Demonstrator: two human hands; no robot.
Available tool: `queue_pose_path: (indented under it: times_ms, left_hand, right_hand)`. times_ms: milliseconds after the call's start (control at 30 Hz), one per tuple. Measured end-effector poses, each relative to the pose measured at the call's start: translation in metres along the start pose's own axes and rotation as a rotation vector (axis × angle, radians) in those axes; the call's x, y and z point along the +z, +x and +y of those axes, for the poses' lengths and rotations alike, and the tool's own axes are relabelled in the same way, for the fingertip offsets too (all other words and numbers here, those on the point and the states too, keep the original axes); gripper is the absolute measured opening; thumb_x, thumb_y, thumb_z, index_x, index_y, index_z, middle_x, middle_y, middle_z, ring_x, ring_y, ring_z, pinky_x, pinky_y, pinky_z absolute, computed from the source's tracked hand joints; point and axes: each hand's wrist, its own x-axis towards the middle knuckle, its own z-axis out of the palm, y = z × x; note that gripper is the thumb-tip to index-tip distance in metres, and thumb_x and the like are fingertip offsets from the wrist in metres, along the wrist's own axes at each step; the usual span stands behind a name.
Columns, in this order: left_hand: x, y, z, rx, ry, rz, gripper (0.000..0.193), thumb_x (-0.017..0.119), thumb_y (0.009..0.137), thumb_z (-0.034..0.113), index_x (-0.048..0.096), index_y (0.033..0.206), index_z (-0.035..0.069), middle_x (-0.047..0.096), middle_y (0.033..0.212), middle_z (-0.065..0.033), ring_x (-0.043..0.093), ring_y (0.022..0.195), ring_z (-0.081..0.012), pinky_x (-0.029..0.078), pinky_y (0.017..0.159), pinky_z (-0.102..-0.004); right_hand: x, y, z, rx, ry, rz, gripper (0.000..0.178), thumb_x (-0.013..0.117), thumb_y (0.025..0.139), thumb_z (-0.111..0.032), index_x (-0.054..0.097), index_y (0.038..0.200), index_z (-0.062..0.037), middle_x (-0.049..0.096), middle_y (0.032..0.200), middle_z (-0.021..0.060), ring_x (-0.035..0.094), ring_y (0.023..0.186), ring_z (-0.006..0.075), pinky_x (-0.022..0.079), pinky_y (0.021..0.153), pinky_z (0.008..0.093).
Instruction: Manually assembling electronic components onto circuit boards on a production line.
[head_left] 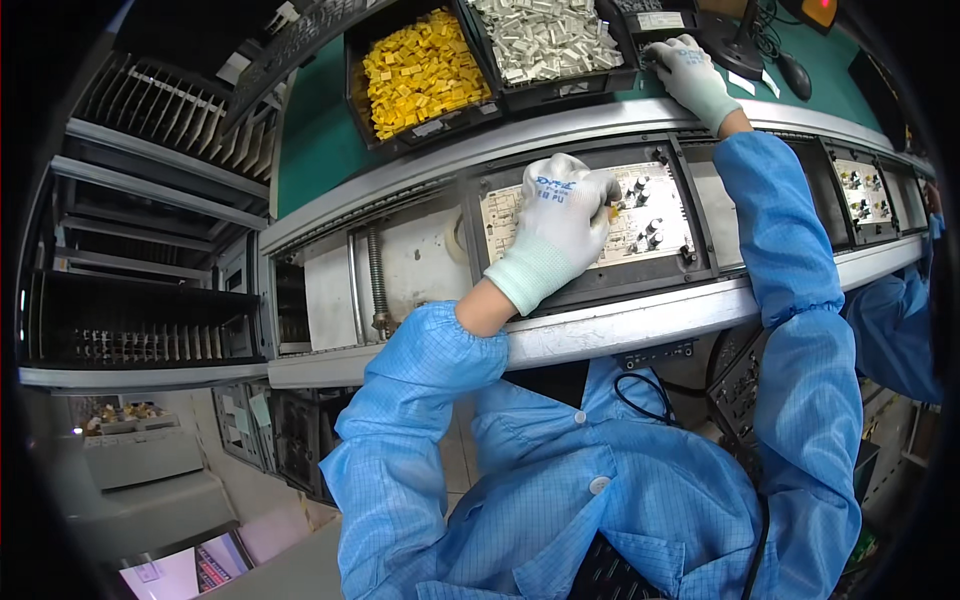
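Note:
My left hand (565, 205), in a white glove with pale green cuff, is over a pale circuit board (655, 195) set in a black frame (700, 225). Its fingers are curled closed at the board, beside a small yellow component (614, 213); whatever they hold is hidden. Dark cylindrical parts stand on the board to the right of the hand. My right hand (688, 75), gloved alike, reaches across to the edge of a black bin (655, 22) at the back. Its fingertips point down and are mostly hidden.
A bin of yellow components (425, 75) and a bin of whitish components (545, 40) stand on the green mat (320, 130). Metal rails (620, 325) edge the line. Another board (862, 192) sits farther right, near a person's blue sleeve (893, 335). Racks of boards (165, 120) stand left.

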Motion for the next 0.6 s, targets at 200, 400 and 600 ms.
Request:
queue_pose_path:
  times_ms: [200, 400, 600]
  left_hand:
    - [0.002, -0.001, 0.004, 0.035, -0.009, -0.067, 0.012, 0.065, 0.075, 0.01, 0.066, 0.087, 0.011, 0.059, 0.095, -0.0121, 0.05, 0.101, -0.0304, 0.036, 0.096, -0.0436]
    - [0.008, 0.002, 0.006, 0.116, -0.005, -0.098, 0.01, 0.064, 0.074, 0.008, 0.067, 0.082, 0.01, 0.06, 0.092, -0.0113, 0.051, 0.099, -0.0299, 0.037, 0.095, -0.044]
    - [0.009, 0.003, 0.002, 0.206, 0.007, -0.062, 0.011, 0.063, 0.074, 0.006, 0.065, 0.083, 0.011, 0.062, 0.086, -0.0063, 0.054, 0.1, -0.0271, 0.036, 0.095, -0.0401]
  right_hand:
    - [-0.011, -0.001, 0.0, -0.009, 0.099, -0.028, 0.021, 0.062, 0.086, -0.02, 0.064, 0.103, -0.0076, 0.064, 0.102, 0.0118, 0.054, 0.108, 0.0306, 0.047, 0.089, 0.0418]
    - [-0.006, -0.006, 0.019, 0.086, 0.273, 0.018, 0.023, 0.062, 0.086, -0.02, 0.064, 0.103, -0.0047, 0.066, 0.096, 0.0165, 0.061, 0.097, 0.0329, 0.048, 0.085, 0.0409]
    - [-0.033, -0.009, 0.013, 0.219, 0.42, 0.091, 0.026, 0.063, 0.089, -0.021, 0.063, 0.107, -0.0026, 0.069, 0.095, 0.0167, 0.066, 0.088, 0.0284, 0.051, 0.078, 0.0348]
